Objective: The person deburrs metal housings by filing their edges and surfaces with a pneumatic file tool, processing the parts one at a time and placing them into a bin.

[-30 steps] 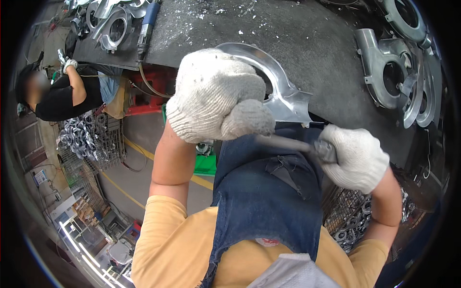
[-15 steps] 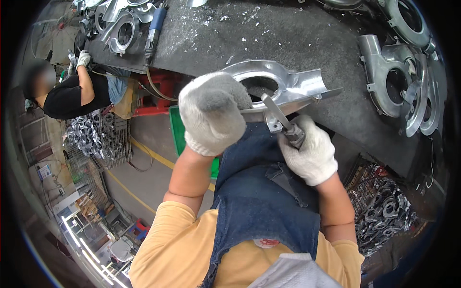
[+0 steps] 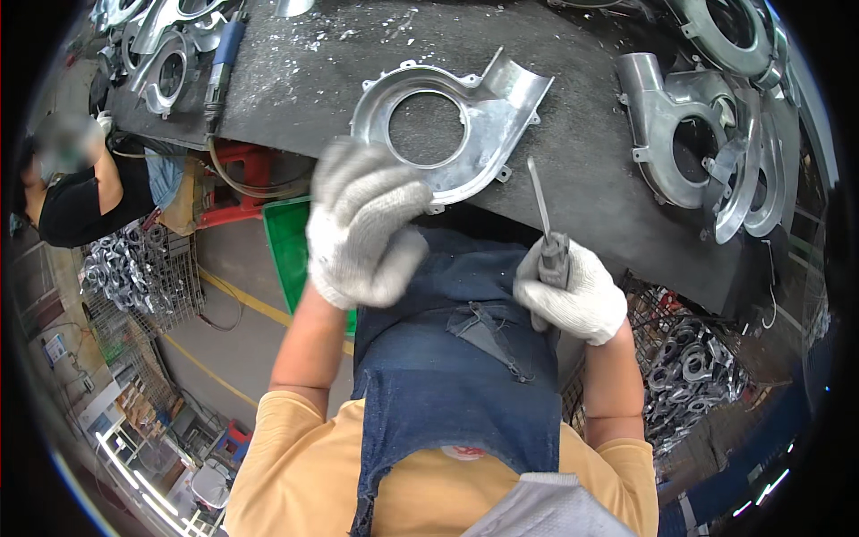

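A silvery metal housing casting [image 3: 503, 134], a ring with a flared spout, lies on the dark worktable near its front edge. My left hand [image 3: 365, 228], in a white knit glove, is at the ring's lower left. Its fingers are loosely bent and apart, slightly blurred, and nothing shows in them; whether they touch the rim I cannot tell. My gloved right hand [image 3: 577, 291] grips a file-like tool [image 3: 553, 255] with a grey body and a narrow flat blade. The blade points up, apart from the casting, to the right of it.
More castings [image 3: 662, 134] are piled at the table's right, others [image 3: 165, 72] at the far left beside a blue-handled air tool [image 3: 224, 63] with a hose. Wire baskets of metal parts [image 3: 693, 376] stand below. A green bin [image 3: 291, 251] is left of me; a co-worker [image 3: 98, 192] is beyond.
The casting, earlier held tilted at the table edge, now lies flatter on the table. My left hand has let go of it. The tool's blade has come away from the casting.
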